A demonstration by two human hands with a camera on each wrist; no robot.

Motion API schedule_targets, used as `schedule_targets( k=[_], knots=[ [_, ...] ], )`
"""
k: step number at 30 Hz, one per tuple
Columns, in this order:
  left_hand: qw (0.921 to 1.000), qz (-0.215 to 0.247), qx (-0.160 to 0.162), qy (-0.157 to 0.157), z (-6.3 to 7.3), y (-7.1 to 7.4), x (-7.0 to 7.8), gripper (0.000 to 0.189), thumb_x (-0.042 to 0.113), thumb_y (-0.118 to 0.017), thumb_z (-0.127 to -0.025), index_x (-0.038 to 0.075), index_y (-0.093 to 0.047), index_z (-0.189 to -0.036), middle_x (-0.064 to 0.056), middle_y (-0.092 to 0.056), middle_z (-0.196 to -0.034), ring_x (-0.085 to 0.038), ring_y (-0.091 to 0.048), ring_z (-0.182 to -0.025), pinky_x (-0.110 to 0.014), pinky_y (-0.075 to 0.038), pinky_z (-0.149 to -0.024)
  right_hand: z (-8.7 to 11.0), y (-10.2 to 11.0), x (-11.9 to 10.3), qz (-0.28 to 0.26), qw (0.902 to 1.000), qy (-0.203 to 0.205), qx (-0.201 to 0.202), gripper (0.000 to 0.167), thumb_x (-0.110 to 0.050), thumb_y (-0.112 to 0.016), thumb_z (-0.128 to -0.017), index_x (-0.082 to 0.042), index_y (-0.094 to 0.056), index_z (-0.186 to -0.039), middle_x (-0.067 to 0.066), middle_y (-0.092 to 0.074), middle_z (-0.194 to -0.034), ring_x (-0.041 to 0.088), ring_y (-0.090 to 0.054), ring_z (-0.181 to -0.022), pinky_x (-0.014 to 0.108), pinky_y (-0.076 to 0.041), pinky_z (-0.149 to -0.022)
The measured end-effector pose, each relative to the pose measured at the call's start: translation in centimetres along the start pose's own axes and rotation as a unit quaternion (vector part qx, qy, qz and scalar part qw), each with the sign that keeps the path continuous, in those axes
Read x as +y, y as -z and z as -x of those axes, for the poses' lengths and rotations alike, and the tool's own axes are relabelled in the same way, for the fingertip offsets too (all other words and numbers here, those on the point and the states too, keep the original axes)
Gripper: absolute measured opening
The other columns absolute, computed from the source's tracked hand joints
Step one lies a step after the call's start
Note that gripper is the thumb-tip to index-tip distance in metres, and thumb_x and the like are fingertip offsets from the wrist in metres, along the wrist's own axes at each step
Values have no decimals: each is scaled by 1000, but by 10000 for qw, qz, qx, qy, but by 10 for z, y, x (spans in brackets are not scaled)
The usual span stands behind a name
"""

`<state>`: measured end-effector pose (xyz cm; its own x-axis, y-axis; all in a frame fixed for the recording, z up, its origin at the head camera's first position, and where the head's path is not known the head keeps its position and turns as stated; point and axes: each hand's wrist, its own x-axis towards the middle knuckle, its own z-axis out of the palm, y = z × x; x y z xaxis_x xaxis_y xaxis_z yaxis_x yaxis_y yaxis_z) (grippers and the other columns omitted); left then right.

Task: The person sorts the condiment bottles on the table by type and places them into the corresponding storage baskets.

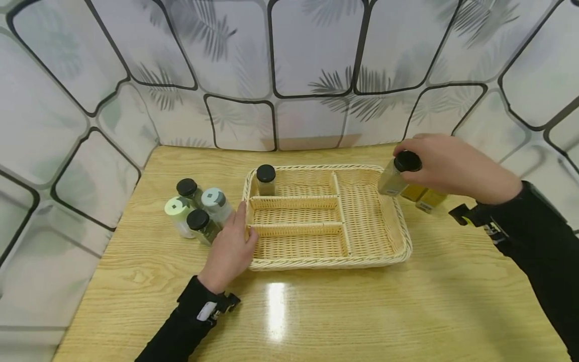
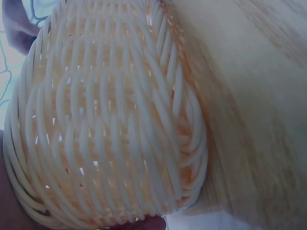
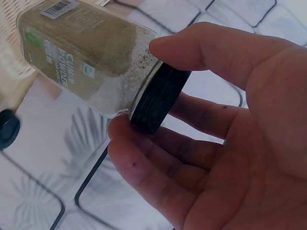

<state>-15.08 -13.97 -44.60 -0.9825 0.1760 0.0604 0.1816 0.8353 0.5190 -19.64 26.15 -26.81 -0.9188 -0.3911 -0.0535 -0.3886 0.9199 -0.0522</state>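
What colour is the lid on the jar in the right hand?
Black; the lid shows best from the right wrist.

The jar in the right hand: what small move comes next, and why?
Probably carry the cumin jar into the back compartment: the right hand holds it by the basket's rim, and a similar jar stands there with bare space beside it.

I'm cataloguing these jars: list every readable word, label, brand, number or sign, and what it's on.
"CUMIN POWDER": the jar held in the right hand.
Too blurred or small: that jar's other print, around its barcode and on its green round mark.
Also unreadable: any print on the jar in the basket, the four jars left of it, and the yellow containers by the right hand.
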Motion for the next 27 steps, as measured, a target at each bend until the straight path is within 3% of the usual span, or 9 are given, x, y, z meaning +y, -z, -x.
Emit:
schedule_targets(
  k=[11,22,27],
  knots=[
    [10000,-29,29,-9,0,0,1,69,25,-46,-101,-1,-19,-159,-28,-44,-148,-39,-65,-103,-53,-56,-83,-36,4,-38,-386,9977,543,75,36,-22,-69,-93,-10,-65,-127,10,-65,-110,22,-54,-85,38,-43,-71],
    [9999,-25,-50,84,0,-1,2,69,25,-47,-102,0,-18,-160,-27,-42,-150,-37,-65,-105,-53,-56,-84,-75,-17,-64,-537,9934,983,260,28,-19,-66,-93,-9,-68,-119,9,-66,-105,23,-52,-82,38,-40,-71],
    [9999,-27,-64,124,0,0,2,69,25,-47,-102,0,-18,-160,-27,-42,-151,-37,-65,-106,-53,-56,-86,-92,-24,-75,-511,9929,1070,67,30,-23,-66,-94,-12,-68,-121,8,-67,-108,24,-55,-86,38,-42,-74]
  ],
)
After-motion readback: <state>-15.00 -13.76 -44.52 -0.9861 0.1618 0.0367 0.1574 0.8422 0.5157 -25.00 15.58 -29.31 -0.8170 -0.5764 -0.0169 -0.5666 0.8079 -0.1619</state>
